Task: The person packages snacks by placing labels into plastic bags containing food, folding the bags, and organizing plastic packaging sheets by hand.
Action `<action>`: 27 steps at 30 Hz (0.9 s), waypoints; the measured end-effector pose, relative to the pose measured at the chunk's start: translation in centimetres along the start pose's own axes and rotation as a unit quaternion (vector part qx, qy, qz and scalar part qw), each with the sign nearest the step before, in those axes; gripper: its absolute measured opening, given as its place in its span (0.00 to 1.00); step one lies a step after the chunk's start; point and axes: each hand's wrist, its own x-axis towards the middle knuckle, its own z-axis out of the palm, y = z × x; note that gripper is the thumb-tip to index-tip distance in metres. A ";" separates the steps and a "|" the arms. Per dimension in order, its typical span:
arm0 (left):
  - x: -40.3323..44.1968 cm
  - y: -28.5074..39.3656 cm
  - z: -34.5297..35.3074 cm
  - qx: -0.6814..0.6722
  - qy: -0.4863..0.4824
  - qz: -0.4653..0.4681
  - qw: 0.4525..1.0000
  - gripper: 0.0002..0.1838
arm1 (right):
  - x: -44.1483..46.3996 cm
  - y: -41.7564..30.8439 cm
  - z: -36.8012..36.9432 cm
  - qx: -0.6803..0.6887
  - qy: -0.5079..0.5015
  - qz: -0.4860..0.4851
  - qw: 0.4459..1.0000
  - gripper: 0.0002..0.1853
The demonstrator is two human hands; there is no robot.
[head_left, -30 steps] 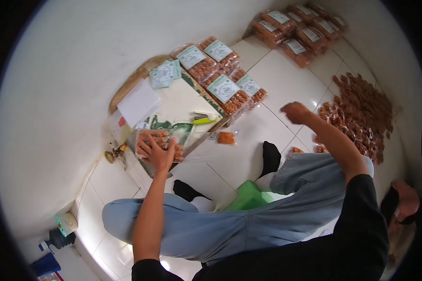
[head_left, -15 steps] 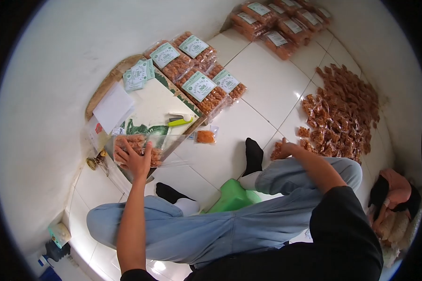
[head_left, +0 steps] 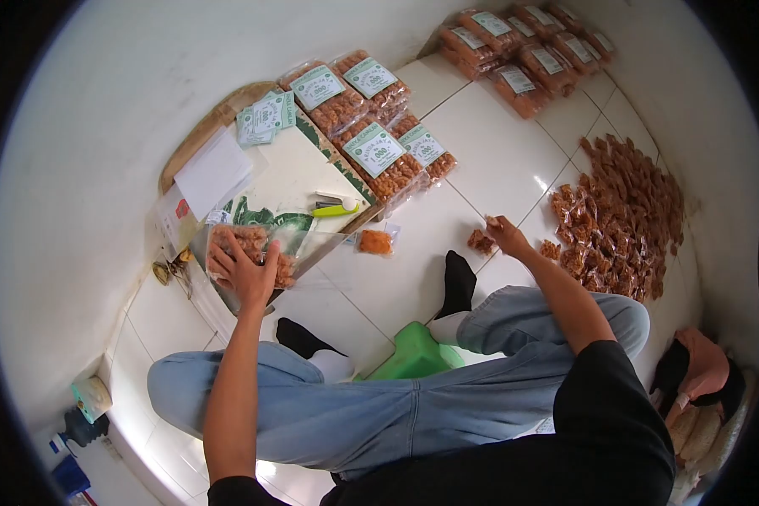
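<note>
My left hand (head_left: 244, 268) rests across a large clear plastic bag (head_left: 285, 271) partly filled with small brown snack packets, its fingers and thumb round the contents. The bag lies at the near edge of a low table (head_left: 270, 181), its loose end extending to the right. My right hand (head_left: 509, 236) pinches a small snack packet (head_left: 481, 242) by its end, over the tiled floor. To its right spreads a large pile of snack packets (head_left: 616, 219). A single orange packet (head_left: 375, 242) lies on the floor beside the table.
On the table are a green stapler (head_left: 336, 207), printed labels (head_left: 266, 116) and white sheets (head_left: 212, 173). Labelled, filled bags (head_left: 375, 156) stand beyond it, with more stacked bags (head_left: 548, 63) by the far wall. A green stool (head_left: 417, 350) sits between my legs.
My right hand has moved left and away from the pile, carrying a small snack packet. My left hand stays on the large bag. The camera view has shifted slightly.
</note>
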 end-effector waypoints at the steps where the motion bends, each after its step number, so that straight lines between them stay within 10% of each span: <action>1: 0.0 0.1 0.0 -0.004 0.002 0.000 1.000 0.60 | 0.5 0.3 -0.3 -0.029 0.072 -0.071 0.994 0.27; 6: -0.1 0.2 -0.2 -0.011 -0.003 -0.003 1.000 0.59 | 0.7 -1.6 -3.0 -0.025 0.026 -0.015 0.999 0.20; 10: 0.0 0.3 -0.4 -0.010 -0.018 -0.009 1.000 0.59 | -1.1 -5.2 -5.2 0.323 -0.176 -0.005 0.930 0.15; 20: 0.0 0.4 -0.4 0.001 -0.016 -0.012 1.000 0.60 | 1.3 -4.0 -6.3 0.377 -0.209 0.120 0.894 0.15; 27: 0.1 0.3 -0.2 -0.005 -0.014 -0.011 1.000 0.59 | 1.7 -1.6 -3.7 0.208 -0.177 -0.034 0.961 0.21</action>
